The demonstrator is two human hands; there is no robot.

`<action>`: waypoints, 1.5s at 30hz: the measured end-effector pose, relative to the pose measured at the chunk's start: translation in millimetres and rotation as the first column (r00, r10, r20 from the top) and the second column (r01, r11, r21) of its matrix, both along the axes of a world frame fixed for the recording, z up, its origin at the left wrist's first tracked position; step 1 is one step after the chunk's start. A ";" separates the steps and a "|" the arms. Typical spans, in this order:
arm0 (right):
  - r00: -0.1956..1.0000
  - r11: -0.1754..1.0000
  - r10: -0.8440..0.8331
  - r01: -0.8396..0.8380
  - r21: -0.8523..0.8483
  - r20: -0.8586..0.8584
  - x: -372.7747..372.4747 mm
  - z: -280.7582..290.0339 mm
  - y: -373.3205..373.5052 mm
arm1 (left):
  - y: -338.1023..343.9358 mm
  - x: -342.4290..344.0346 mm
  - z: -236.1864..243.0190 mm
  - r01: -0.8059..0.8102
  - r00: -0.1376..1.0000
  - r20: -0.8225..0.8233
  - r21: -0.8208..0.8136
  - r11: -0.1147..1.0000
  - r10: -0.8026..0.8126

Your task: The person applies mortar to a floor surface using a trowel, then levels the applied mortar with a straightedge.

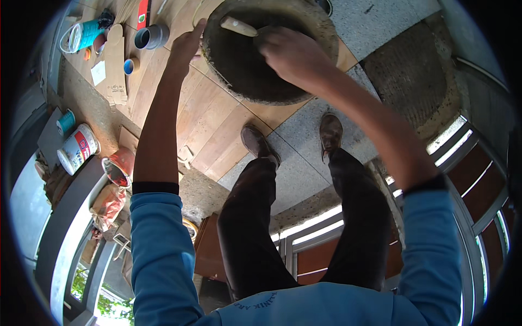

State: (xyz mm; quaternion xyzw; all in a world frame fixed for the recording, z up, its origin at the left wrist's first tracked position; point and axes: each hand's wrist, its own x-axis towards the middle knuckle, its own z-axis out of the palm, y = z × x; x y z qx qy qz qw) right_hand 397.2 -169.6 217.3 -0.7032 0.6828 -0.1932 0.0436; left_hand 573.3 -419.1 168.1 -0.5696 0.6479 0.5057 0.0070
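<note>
A large round basin point(217, 70) with a rough, crusted grey-brown rim and a dark inside stands on the floor in front of my feet. My left hand point(187, 46) is at its left rim, fingers curled against the edge. Over the basin's inside is my right hand point(288, 51), closed, knuckles up. A pale, wood-coloured handle point(239, 26) sticks out to the left from beside its fingers. Whatever this handle is joined to is hidden by the hand and the dark inside.
Left lie a cardboard piece point(115, 60), a grey pipe fitting point(152, 37), a tape roll point(131, 66) and a turquoise bucket point(84, 36). Nearer stand a white bucket point(79, 148) and a red one point(119, 165). A dark rough mat point(408, 65) lies right; metal railings run behind me.
</note>
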 end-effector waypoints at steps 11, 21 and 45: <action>-0.154 0.711 0.518 -0.471 0.523 -0.842 -8.7 -79.6 -99.5 | 29.4 7.9 -6.5 0.127 0.936 -0.301 -0.193 0.973 -0.182; 0.620 0.937 0.263 0.021 0.350 -0.739 -52.2 -38.8 22.7 | 120.2 -5.8 52.6 0.208 0.888 -0.236 -0.561 0.802 -0.395; 0.932 0.905 -0.090 0.223 0.362 -0.350 -86.4 -111.1 163.2 | 254.0 -92.1 82.2 0.276 0.838 -0.141 -0.724 0.632 -0.528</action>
